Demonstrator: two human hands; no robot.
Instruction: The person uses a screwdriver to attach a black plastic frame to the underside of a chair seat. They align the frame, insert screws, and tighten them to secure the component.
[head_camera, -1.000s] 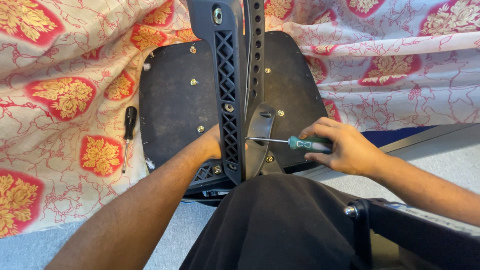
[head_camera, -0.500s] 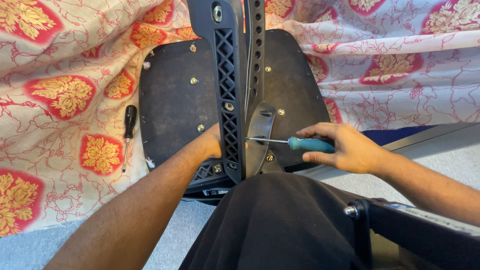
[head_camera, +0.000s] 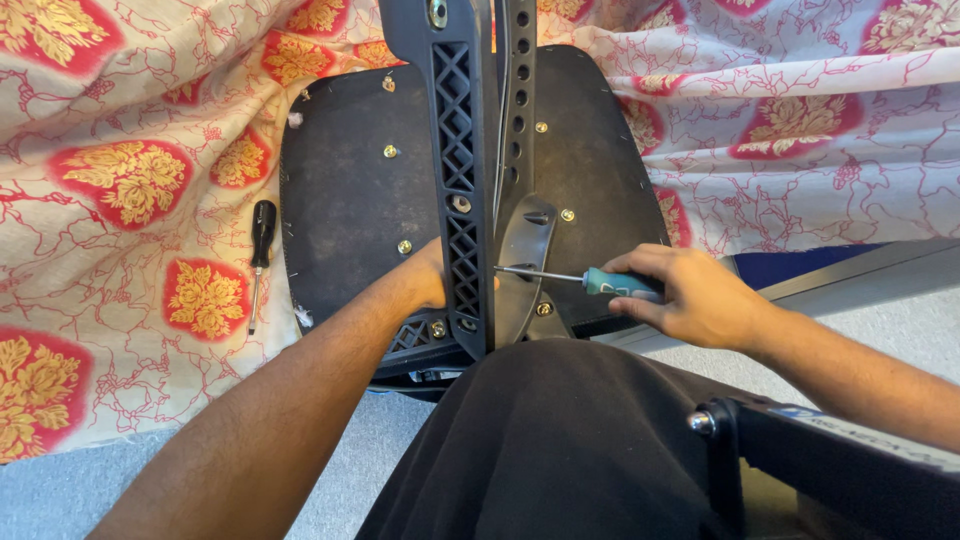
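fingers of right hand (head_camera: 700, 300) grip teal screwdriver (head_camera: 585, 282); left hand (head_camera: 432, 280) fingers hidden behind chair bracket (head_camera: 462, 200).

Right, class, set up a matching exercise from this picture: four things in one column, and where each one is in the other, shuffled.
Things
1. teal-handled screwdriver
2. black-handled screwdriver
3. left hand
4. patterned cloth

Places
A. lying on the cloth, left of the black seat base
B. spread under the seat base
C. gripped in the right hand, tip at the black frame
D. against the left side of the black frame

Pairs: 1-C, 2-A, 3-D, 4-B
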